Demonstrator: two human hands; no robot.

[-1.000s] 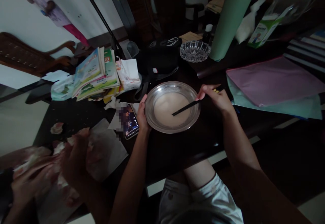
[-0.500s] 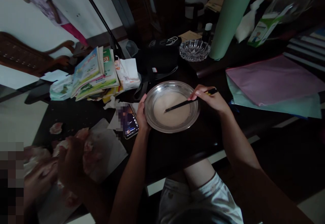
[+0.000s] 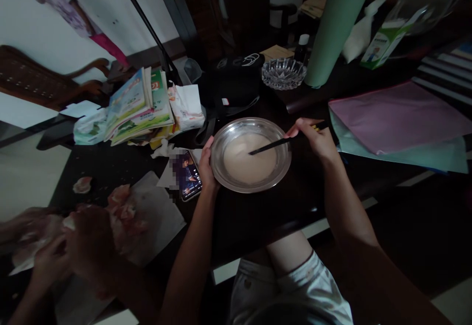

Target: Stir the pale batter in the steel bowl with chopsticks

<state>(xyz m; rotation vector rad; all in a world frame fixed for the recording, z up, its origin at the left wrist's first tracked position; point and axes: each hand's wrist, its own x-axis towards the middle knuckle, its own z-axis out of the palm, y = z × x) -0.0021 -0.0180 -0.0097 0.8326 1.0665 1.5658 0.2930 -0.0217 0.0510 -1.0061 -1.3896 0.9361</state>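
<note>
A shiny metal bowl (image 3: 275, 180) with a wide rim stands on the dark table. Pale, creamy liquid (image 3: 245, 167) fills its bottom. My left hand (image 3: 207, 165) grips the bowl's left rim, thumb side up. In my right hand (image 3: 312, 135), over the right rim, are dark chopsticks (image 3: 273, 145); whether one or two cannot be made out. Their tips dip into the liquid near the middle. Just left of my left hand lies a phone (image 3: 191, 180) with its screen lit.
At lower left, another person's hands (image 3: 55, 256) handle pinkish-white pieces (image 3: 123, 202) over a paper sheet (image 3: 158, 207). Behind stand books (image 3: 136, 103), a tissue pack (image 3: 186, 106), a black bag (image 3: 232, 84), a glass ashtray (image 3: 283, 73) and a green flask (image 3: 339, 30). Plastic folders (image 3: 398, 116) lie right.
My right hand has shifted right, drawing the chopstick tips right and slightly up through the liquid. My left hand and the bowl stay put. The other person's hands have moved left.
</note>
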